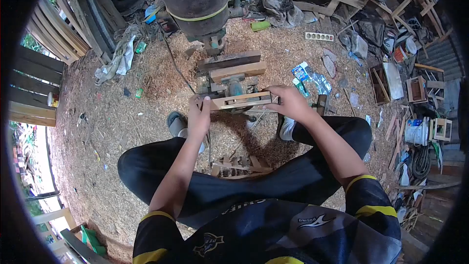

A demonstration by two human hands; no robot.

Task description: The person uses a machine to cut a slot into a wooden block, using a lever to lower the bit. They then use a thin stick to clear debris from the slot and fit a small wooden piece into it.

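Note:
My left hand (199, 116) is closed around the left end of a light wooden piece (246, 101) with a long slot in it. The piece's right end is gripped between the thumb and fingers of my right hand (289, 100). It lies roughly level between my knees, in front of a metal machine base (236, 88). Just beyond, a pale wooden block (239, 72) and a darker board (229, 60) lie across that base. Above them hangs a dark drum-shaped machine body (195, 0) with a chuck-like metal part (213, 44) underneath.
Sawdust covers the ground. Small wooden pieces (242, 167) lie between my legs. A cable (177, 63) runs left of the machine. To the right are a plastic packet (312, 78), a power strip (319, 36) and wooden boxes (416, 90). Planks (58, 24) lean at upper left.

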